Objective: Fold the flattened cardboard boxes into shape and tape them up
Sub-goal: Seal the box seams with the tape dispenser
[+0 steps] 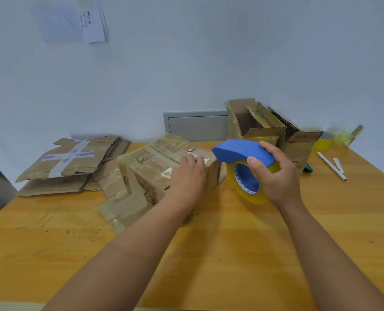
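Observation:
A brown cardboard box (150, 167), folded into shape and streaked with old tape, lies on the wooden table (209, 254) in the middle. My left hand (190, 176) presses flat on its top near the right end, fingers straight. Just right of the box, my right hand (278, 176) grips a blue tape dispenser (242, 149) holding a roll of yellowish clear tape (250, 194). The dispenser's nose points toward the box's right edge. One loose flap (123, 209) of the box lies on the table in front.
A pile of flattened cardboard boxes (74, 162) lies at the back left. Two folded open boxes (269, 131) stand at the back right by the wall. A white pen (331, 166), a spare tape roll (324, 140) and crumpled tape sit at the far right.

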